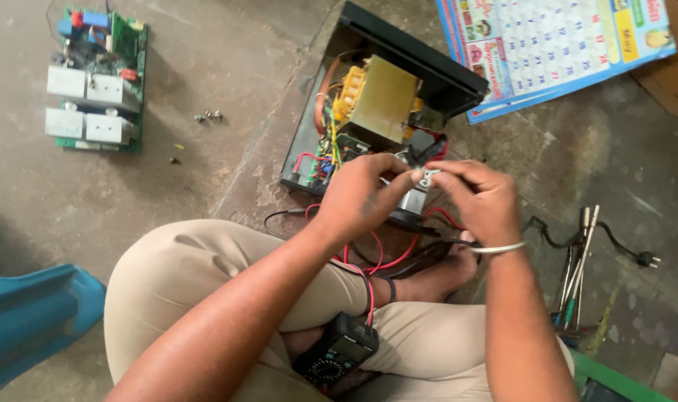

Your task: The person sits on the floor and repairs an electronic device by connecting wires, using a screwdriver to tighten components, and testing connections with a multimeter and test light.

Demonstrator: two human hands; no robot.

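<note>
The person sat cross-legged on the bare concrete floor (205, 171). Both hands were raised over the open black metal power-unit chassis (428, 71), which lay on the floor with its cover off.

The left hand (357, 197) and the right hand (479, 195) were closed together on one small silver-grey metal component (421, 186), each pinching it between fingertips and thumb. The component was held just above the near end of the chassis, with red and black leads running down from it toward the person's lap. Its exact type could not be determined.

State of the work, as judged from the layout:

- Disassembly appeared complete. The green printed circuit board with white relays and heat sinks (97, 78) lay well apart to the left, out of the chassis.
- A few small loose screws (209, 116) lay on the floor between the board and the chassis.
- The yellow-taped transformer (380, 97) remained seated in the chassis with its coloured wiring attached.
- A black digital multimeter (339, 353) rested in the person's lap, neither hand touching it.
- A bundle of screwdrivers and probes (577, 268) lay to the right, beside a black power cord with plug (629, 249).

Refitting of the board, the screws and the cover appeared not yet done.
</note>
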